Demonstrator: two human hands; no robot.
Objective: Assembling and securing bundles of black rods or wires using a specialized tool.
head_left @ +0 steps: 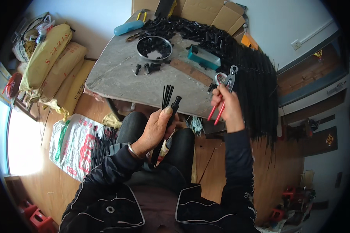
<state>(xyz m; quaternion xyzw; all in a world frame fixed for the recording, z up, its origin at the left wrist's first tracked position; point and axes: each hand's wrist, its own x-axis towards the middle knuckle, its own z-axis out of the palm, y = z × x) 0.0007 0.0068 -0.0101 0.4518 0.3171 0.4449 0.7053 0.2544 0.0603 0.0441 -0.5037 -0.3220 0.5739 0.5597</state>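
My left hand (pixel 154 127) is closed around several thin black rods (pixel 167 95) that stick up past my thumb. A short black tubular piece with a ribbed end (pixel 176 103) is in the same grip, beside the rods. Both are above my lap, just off the table's near edge. In my right hand (pixel 230 105) is a pair of pliers (pixel 231 79) with red handles, its metal jaws pointing up and away from me. Those jaws stand apart from the rods. A small round container (pixel 221 77) and a small black piece (pixel 212 87) lie near the pliers on the table.
The grey table (pixel 116 73) bears a metal bowl (pixel 137 49) of black parts, a teal tray (pixel 201 59), a brown strip (pixel 192 72) and a heap of black pieces (pixel 182 29). Long black rods (pixel 256 85) hang over its right side. Filled sacks (pixel 46 58) are stacked at left.
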